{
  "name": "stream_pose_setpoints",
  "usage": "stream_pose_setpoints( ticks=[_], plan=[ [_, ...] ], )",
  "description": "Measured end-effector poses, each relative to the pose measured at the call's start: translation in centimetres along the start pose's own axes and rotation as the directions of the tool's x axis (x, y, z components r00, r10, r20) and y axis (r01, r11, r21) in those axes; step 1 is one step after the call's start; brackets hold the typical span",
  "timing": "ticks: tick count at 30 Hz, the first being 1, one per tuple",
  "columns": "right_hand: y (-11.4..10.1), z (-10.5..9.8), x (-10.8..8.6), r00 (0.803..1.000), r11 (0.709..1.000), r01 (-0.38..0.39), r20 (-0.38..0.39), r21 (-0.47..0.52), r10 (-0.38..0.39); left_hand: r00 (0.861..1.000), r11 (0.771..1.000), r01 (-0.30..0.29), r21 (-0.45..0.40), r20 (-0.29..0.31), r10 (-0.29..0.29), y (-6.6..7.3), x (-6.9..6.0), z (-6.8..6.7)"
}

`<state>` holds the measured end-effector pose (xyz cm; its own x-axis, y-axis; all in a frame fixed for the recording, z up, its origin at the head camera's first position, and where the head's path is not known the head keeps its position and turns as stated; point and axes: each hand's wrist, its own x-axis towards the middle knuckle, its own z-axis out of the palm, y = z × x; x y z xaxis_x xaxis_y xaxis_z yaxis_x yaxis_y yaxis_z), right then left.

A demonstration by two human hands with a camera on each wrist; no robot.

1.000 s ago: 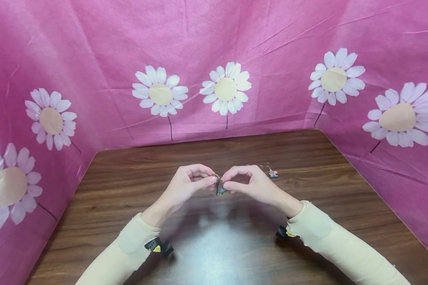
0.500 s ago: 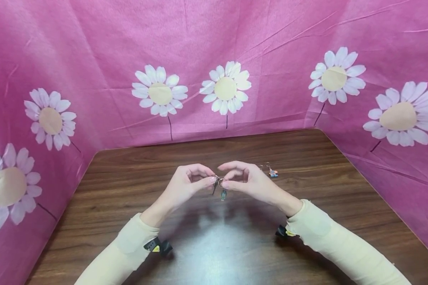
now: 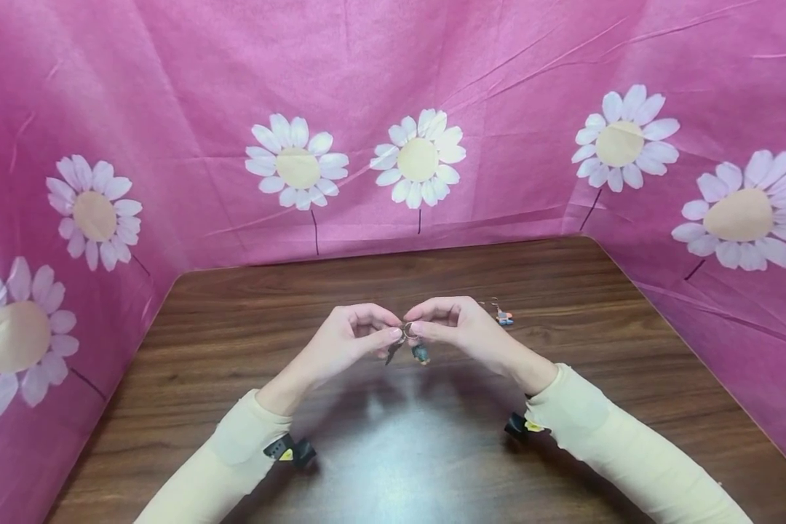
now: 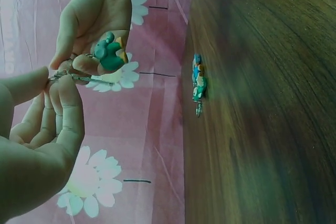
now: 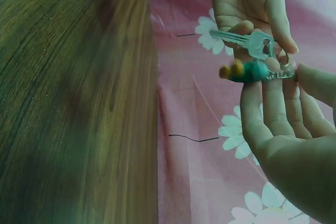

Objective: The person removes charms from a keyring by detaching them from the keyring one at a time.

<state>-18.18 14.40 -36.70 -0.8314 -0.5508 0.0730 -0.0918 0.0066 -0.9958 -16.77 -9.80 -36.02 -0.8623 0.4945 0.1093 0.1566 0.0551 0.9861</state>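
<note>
In the head view my left hand [image 3: 339, 342] and right hand [image 3: 474, 331] meet above the table, fingertips at a small metal key ring [image 3: 409, 331]. Each hand pinches it from its own side between thumb and fingers. A silver key [image 5: 239, 40] hangs at the left-hand side; in the head view it looks dark. A green figurine charm [image 4: 109, 53] with orange-yellow feet dangles by a short chain [image 5: 281, 75] near my right fingers. The fingertips partly hide the ring, so how key and chain join it is unclear.
Small colourful keychain figures [image 4: 198, 82], with blue, orange and green parts, lie on the wooden table [image 3: 249, 313] behind my right hand. A pink cloth [image 3: 190, 109] with white daisies encloses the back and sides. A black wrist device [image 3: 291, 450] sits under the left sleeve.
The right fingers lifted off slightly, then closed back at the ring. The ring has come into clearer view, and the charm and key now hang farther apart.
</note>
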Motion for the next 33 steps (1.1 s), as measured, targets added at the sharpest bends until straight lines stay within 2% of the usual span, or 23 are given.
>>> stream_pose_setpoints(
  ticks=[3,7,10,14,19,24,28,33],
  plan=[
    [0.02,0.12,0.10,0.999,1.000,-0.013,0.029,-0.016,0.014,1.000,1.000,-0.010,0.006,0.012,0.010,-0.01,0.01,0.04],
    [0.13,0.24,0.18,0.998,0.994,-0.011,0.058,-0.109,0.018,0.999,1.000,-0.022,-0.015,0.033,0.023,-0.01,-0.25,0.02],
    [0.21,0.28,0.11,0.998,0.982,0.018,0.060,-0.187,-0.007,0.998,0.999,-0.041,-0.006,0.043,0.041,-0.06,-0.37,-0.04],
    [0.42,0.34,0.06,0.994,0.964,0.097,0.074,-0.248,-0.081,0.997,0.998,-0.065,0.020,0.032,0.064,-0.19,-0.37,-0.08],
    [0.58,0.52,-0.05,0.986,0.954,0.163,0.071,-0.253,-0.150,0.996,0.995,-0.084,0.060,-0.018,0.085,-0.21,-0.41,0.02],
    [0.42,0.63,-0.19,0.984,0.957,0.175,0.052,-0.229,-0.168,0.993,0.981,-0.084,0.174,-0.071,0.098,-0.51,-0.55,0.14],
    [0.42,0.55,-0.18,0.985,0.958,0.172,0.044,-0.228,-0.167,0.984,0.967,-0.100,0.235,-0.123,0.132,-0.47,-0.79,0.22],
    [0.46,0.42,-0.17,0.988,0.962,0.157,0.030,-0.225,-0.154,0.983,0.961,-0.114,0.250,-0.111,0.146,-0.17,-0.87,0.30]
  ],
)
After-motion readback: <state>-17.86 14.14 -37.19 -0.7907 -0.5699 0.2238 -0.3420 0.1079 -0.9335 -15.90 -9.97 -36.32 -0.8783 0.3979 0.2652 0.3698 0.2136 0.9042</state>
